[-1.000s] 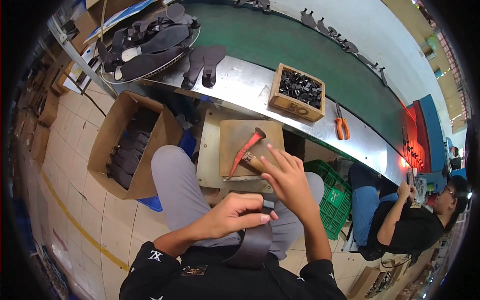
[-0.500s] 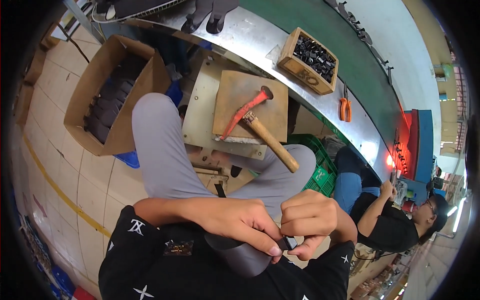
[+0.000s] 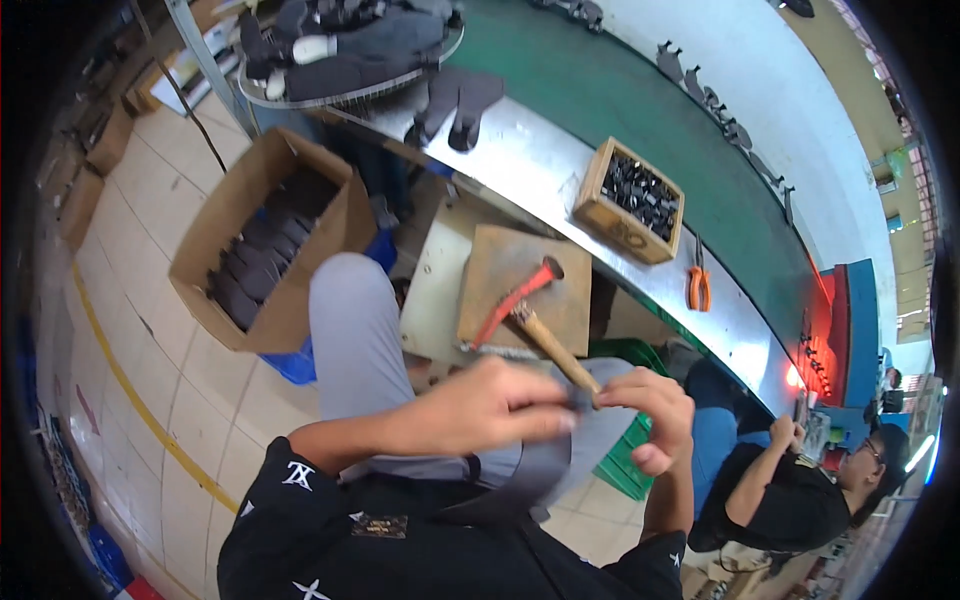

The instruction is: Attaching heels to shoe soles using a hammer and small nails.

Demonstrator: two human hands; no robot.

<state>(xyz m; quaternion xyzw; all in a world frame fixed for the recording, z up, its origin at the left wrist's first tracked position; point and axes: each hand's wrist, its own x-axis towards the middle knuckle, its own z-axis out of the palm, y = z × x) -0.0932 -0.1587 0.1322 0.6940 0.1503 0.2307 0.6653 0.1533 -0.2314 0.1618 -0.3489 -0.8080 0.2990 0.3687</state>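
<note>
My left hand [image 3: 480, 405] and my right hand [image 3: 650, 410] meet over my lap. Both pinch the top edge of a dark grey flexible piece [image 3: 540, 470], which hangs down toward my black shirt. Just beyond my fingers, a hammer with a wooden handle [image 3: 545, 340] lies with its handle sticking out over the edge of a wooden board [image 3: 520, 270]. A red-handled tool [image 3: 515, 300] lies across it on the same board. Neither hand touches the tools.
A cardboard box [image 3: 330, 215] of dark pieces stands on the floor to my left. A wooden box [image 3: 600, 215] of small dark parts and orange pliers [image 3: 697, 285] sit by the green conveyor belt [image 3: 620, 90]. A green crate [image 3: 625, 470] is under the bench. Another person [image 3: 790, 490] sits at right.
My right hand has left the hammer on the board and come back to my lap. Both hands now hold the dark piece higher, and my view has tilted.
</note>
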